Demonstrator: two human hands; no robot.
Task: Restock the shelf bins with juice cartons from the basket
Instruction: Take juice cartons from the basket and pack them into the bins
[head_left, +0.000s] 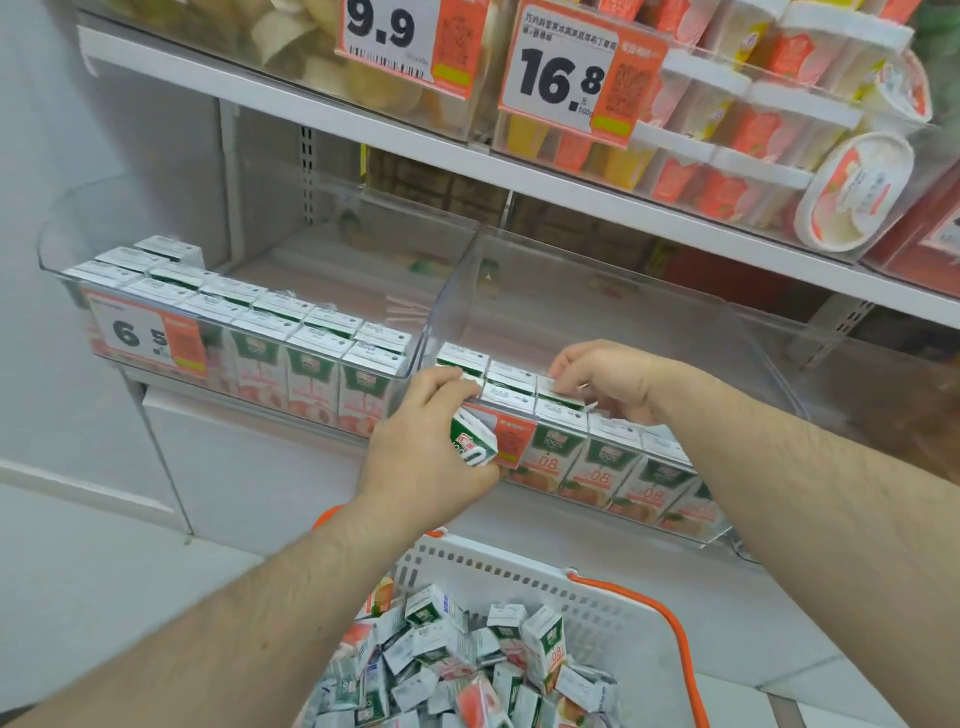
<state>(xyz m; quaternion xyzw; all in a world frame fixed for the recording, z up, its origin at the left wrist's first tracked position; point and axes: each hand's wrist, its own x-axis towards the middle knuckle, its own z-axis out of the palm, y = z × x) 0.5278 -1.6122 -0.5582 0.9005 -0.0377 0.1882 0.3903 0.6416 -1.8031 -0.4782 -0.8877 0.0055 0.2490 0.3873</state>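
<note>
A white lower shelf (249, 415) carries two clear plastic bins side by side. The left bin (67, 260) holds upright juice cartons (306, 374) in rows along its near wall. The right bin (753, 332) has cartons lined along its near edge. Above, an upper shelf (363, 130) bears clear boxes with price tags (561, 78). Near, on the pale floor (104, 582), stands a white basket (597, 587) heaped with loose cartons.
</note>
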